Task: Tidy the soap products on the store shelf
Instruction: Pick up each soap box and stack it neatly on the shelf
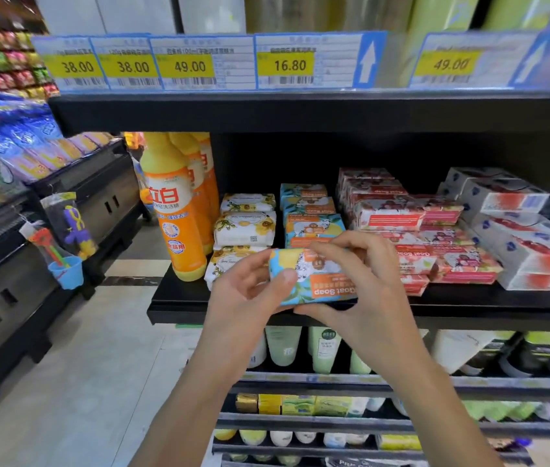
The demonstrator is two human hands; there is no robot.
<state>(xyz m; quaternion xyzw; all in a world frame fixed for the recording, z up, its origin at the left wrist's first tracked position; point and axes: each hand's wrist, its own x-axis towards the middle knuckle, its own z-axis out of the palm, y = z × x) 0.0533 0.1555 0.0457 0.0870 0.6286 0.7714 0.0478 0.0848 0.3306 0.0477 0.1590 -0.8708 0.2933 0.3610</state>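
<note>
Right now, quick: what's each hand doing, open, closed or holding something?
Left hand: holding the left end of the blue soap bar, thumb on its front.
Right hand: holding the same bar, fingers over its top, thumb underneath.

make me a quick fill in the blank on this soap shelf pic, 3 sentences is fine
1. The left hand and right hand grip the blue-and-yellow wrapped soap bar, whose "Goat Soap" lettering reads ___ to the camera.
2. The tall plastic detergent bottles at the left end of the black shelf are ___ in colour.
3. The fourth yellow price tag from the left reads ___.

Missing words: upside down; orange; 16.80
</note>
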